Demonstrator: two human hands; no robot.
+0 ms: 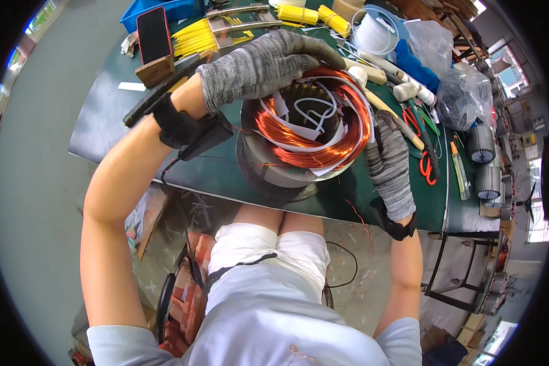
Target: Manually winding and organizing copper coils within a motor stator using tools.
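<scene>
A motor stator [268, 174] with a metal shell stands on the green table in front of me. Its ring of copper winding [296, 157] bulges from the top, with white sleeving and slips of white insulating paper among the wires. My left hand [259, 66], in a grey knit glove, reaches over the far left of the ring, its fingers curved along the back edge. On the right side, my gloved right hand [389, 163] presses against the ring; its fingertips are partly hidden. Thin loose copper wires [358, 213] hang off the table's near edge.
A phone [153, 35] leans on a wooden block [155, 72] at the far left, near bundled yellow strips [195, 38]. Red-handled scissors [429, 168], mallets [404, 91] and a white spool [375, 33] lie to the right. Further right are clear plastic bags [466, 97] and grey metal cylinders [482, 146].
</scene>
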